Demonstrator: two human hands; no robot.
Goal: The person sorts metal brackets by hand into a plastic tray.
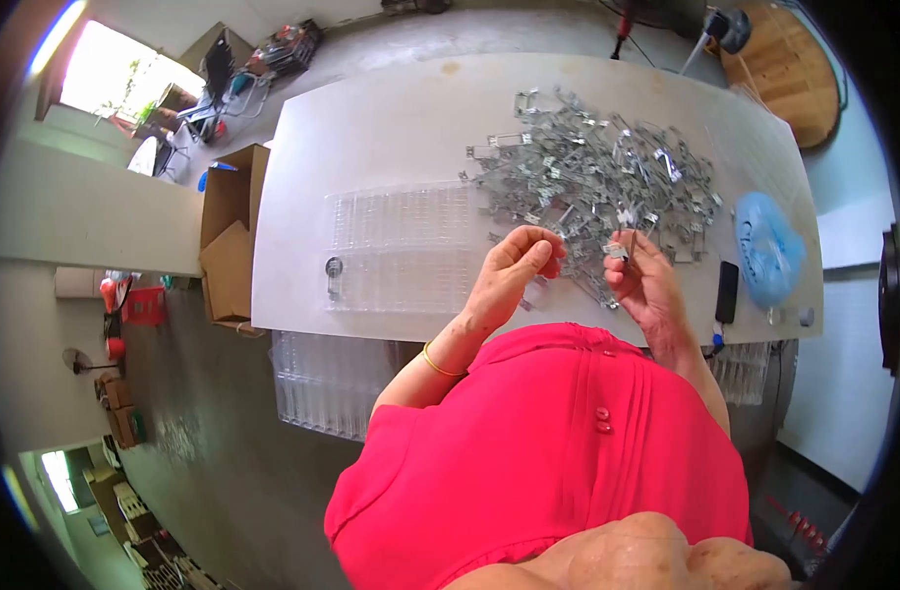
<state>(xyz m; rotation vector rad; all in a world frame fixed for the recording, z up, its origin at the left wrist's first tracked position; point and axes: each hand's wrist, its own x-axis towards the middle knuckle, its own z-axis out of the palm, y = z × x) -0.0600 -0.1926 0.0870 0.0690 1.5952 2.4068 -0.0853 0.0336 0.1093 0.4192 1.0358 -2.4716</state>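
Observation:
My right hand (654,287) pinches a small silvery metal clip (617,252) between thumb and fingers, at the near edge of a heap of similar metal clips (587,162). Level with it on the left, my left hand (509,277) has its thumb and fingertips drawn together; anything in them is too small or hidden to make out. The two hands are apart, both over the near side of the white table (371,128). Left of my left hand lies a clear plastic tray (401,251) with rows of slots.
A blue plastic bag (767,251) and a black phone (727,292) are on the table's right side. A small round object (333,266) rests on the tray's left part. An open cardboard box (235,231) adjoins the left edge. More clear trays (327,383) are below the front edge.

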